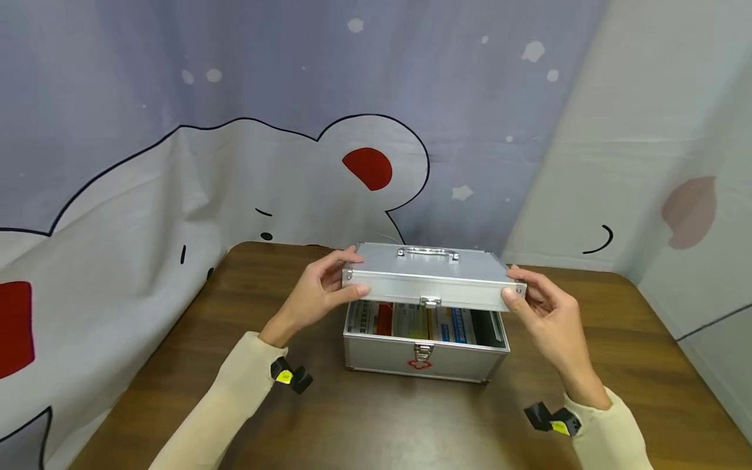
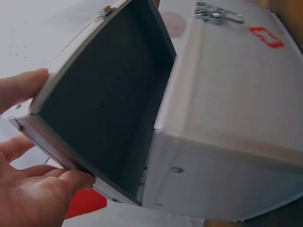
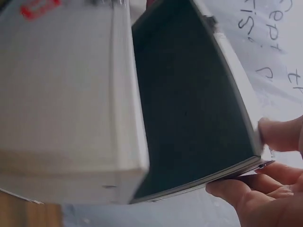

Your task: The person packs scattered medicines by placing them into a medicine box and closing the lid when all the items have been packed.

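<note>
A silver metal first-aid case (image 1: 376,358) stands on the table, a red cross emblem (image 1: 420,364) below its front latch. Its grey lid (image 1: 399,287), with a metal handle (image 1: 429,252) on top, is partly raised and tilts up at the front. My left hand (image 1: 311,295) holds the lid's left front corner, thumb on the front face. At the right front corner my right hand (image 1: 549,320) grips the same lid, thumb also in front. Both wrist views show the lid's dark lining (image 2: 104,99). Inside the case, medicine boxes (image 1: 411,321) stand packed, their rear parts hidden under the lid.
The brown wooden table (image 1: 264,418) spreads around the case. A printed curtain (image 1: 294,183) with cartoon shapes hangs behind and beside it. Small black wrist devices (image 1: 290,375) sit at both sleeves.
</note>
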Demonstrator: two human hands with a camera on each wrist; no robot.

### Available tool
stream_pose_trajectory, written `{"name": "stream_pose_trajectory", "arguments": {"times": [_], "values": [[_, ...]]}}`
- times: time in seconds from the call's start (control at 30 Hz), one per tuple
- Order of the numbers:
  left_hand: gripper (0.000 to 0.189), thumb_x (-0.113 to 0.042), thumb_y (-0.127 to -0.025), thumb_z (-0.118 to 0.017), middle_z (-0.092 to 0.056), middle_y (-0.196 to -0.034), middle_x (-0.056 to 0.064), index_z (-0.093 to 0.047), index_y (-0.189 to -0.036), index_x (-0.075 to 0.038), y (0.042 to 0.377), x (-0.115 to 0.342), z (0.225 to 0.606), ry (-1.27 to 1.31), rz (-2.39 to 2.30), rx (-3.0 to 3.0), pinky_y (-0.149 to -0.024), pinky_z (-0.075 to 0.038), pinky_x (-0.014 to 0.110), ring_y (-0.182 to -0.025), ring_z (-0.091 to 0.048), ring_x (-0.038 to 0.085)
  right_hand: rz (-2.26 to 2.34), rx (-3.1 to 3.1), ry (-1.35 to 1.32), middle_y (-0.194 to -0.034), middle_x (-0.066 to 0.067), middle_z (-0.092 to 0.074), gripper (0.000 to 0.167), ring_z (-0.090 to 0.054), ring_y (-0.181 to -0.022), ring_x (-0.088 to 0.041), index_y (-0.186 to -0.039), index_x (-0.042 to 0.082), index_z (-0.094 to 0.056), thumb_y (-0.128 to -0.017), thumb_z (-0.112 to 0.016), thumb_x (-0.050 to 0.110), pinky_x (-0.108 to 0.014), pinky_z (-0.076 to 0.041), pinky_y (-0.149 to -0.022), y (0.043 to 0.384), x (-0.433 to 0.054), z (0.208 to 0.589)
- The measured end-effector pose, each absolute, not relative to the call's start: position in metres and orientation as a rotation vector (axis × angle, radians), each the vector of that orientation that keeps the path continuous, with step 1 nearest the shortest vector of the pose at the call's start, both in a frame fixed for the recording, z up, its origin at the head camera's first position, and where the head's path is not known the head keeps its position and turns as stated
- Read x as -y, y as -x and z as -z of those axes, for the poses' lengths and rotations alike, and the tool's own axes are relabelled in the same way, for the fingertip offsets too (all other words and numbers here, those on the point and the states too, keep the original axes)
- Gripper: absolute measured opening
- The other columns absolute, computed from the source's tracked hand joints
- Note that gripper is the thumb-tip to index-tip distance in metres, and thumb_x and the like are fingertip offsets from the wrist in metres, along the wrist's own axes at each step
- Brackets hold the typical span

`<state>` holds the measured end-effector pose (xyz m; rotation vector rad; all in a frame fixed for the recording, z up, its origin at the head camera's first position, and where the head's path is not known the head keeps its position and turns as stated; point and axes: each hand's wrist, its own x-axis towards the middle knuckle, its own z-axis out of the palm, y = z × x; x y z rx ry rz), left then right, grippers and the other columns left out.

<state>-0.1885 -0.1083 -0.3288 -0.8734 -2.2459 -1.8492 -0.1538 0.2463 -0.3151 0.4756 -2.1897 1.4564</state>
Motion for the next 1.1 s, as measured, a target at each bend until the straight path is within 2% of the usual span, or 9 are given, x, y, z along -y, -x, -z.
{"name": "stream_pose_trajectory", "arguments": {"times": [0.13, 0.23, 0.47, 0.6, 0.7, 0.93, 1.1], "values": [[0.044, -0.018, -0.08, -0.072, -0.025, -0.15, 0.009, -0.057, -0.121, -0.014, 0.177, 0.107, 0.34, 0.849, 1.72, 2.351, -0.097, -0.038, 0.042, -0.127, -0.041, 0.025, -1.465, 2.209, -0.507, -0.126, -0.021, -0.053, 0.029, -0.054, -0.113, -0.006, -0.11, -0.001, -0.062, -0.082, -0.066, 0.0, -0.014, -0.046, -0.081, 0.142, -0.252, 0.33], [0.046, -0.025, -0.078, -0.074, -0.025, -0.15, 0.005, -0.059, -0.12, -0.017, 0.17, 0.108, 0.346, 0.81, 1.664, 2.4, -0.098, -0.037, 0.041, -0.13, -0.036, 0.023, -1.461, 2.24, -0.503, -0.128, -0.02, -0.052, 0.031, -0.052, -0.115, -0.005, -0.112, 0.001, -0.063, -0.081, -0.067, 0.001, -0.014, -0.045, -0.082, 0.136, -0.253, 0.34], [0.048, -0.026, -0.071, -0.079, -0.025, -0.149, -0.003, -0.064, -0.116, -0.016, 0.164, 0.108, 0.357, 0.726, 1.685, 2.431, -0.097, -0.039, 0.034, -0.131, -0.033, 0.017, -1.376, 2.304, -0.466, -0.128, -0.013, -0.052, 0.036, -0.051, -0.114, -0.004, -0.114, 0.007, -0.066, -0.079, -0.071, 0.006, -0.012, -0.045, -0.08, 0.133, -0.254, 0.356], [0.051, -0.025, -0.071, -0.079, -0.024, -0.15, -0.003, -0.063, -0.118, -0.013, 0.164, 0.108, 0.362, 0.738, 1.71, 2.421, -0.097, -0.039, 0.035, -0.132, -0.032, 0.017, -1.258, 2.278, -0.499, -0.125, -0.013, -0.055, 0.036, -0.053, -0.111, -0.005, -0.112, 0.009, -0.067, -0.077, -0.072, 0.004, -0.01, -0.046, -0.077, 0.132, -0.255, 0.364], [0.052, -0.025, -0.072, -0.079, -0.022, -0.151, -0.003, -0.062, -0.12, -0.012, 0.165, 0.106, 0.365, 0.761, 1.71, 2.419, -0.096, -0.039, 0.036, -0.133, -0.031, 0.019, -1.202, 2.219, -0.537, -0.121, -0.016, -0.057, 0.038, -0.055, -0.109, -0.006, -0.11, 0.006, -0.068, -0.073, -0.073, -0.003, -0.009, -0.046, -0.075, 0.133, -0.255, 0.369], [0.052, -0.023, -0.073, -0.078, -0.019, -0.152, -0.002, -0.061, -0.121, -0.012, 0.162, 0.105, 0.367, 0.762, 1.673, 2.414, -0.094, -0.041, 0.038, -0.133, -0.029, 0.022, -1.021, 2.053, -0.66, -0.111, -0.021, -0.061, 0.045, -0.057, -0.104, -0.004, -0.103, -0.001, -0.069, -0.061, -0.074, -0.017, -0.005, -0.043, -0.055, 0.135, -0.25, 0.374], [0.055, -0.023, -0.074, -0.077, -0.017, -0.152, -0.001, -0.059, -0.124, -0.012, 0.16, 0.105, 0.368, 0.764, 1.663, 2.404, -0.096, -0.039, 0.041, -0.134, -0.026, 0.024, -1.0, 1.973, -0.726, -0.104, -0.029, -0.06, 0.046, -0.058, -0.105, -0.012, -0.1, -0.008, -0.068, -0.056, -0.071, -0.024, -0.005, -0.045, -0.059, 0.131, -0.242, 0.366]]}}
